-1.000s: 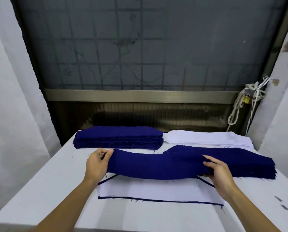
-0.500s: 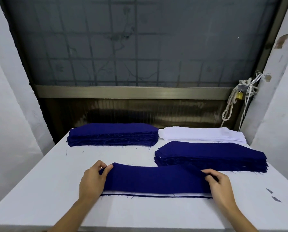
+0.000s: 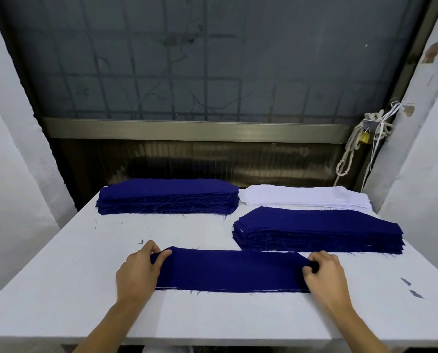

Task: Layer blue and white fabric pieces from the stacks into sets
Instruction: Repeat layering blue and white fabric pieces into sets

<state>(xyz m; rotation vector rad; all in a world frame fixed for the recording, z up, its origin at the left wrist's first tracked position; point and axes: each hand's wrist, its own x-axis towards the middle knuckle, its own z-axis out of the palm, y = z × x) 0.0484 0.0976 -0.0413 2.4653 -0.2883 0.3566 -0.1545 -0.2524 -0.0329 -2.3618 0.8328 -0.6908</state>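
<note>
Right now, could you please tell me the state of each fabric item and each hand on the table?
Blue piece, lying flat, held at both ends.
Left hand, pinches the blue piece's left end.
Right hand, grips its right end.
Far-left blue stack, neat, not touched.
Right blue stack, neat, not touched.
White stack, flat, not touched.

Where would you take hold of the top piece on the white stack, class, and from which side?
Pinch the top layer of the white stack at its two short ends, coming down from above over the nearer blue stack. It is long, thin and soft, so an end-to-end hold probably keeps it flat.
</note>
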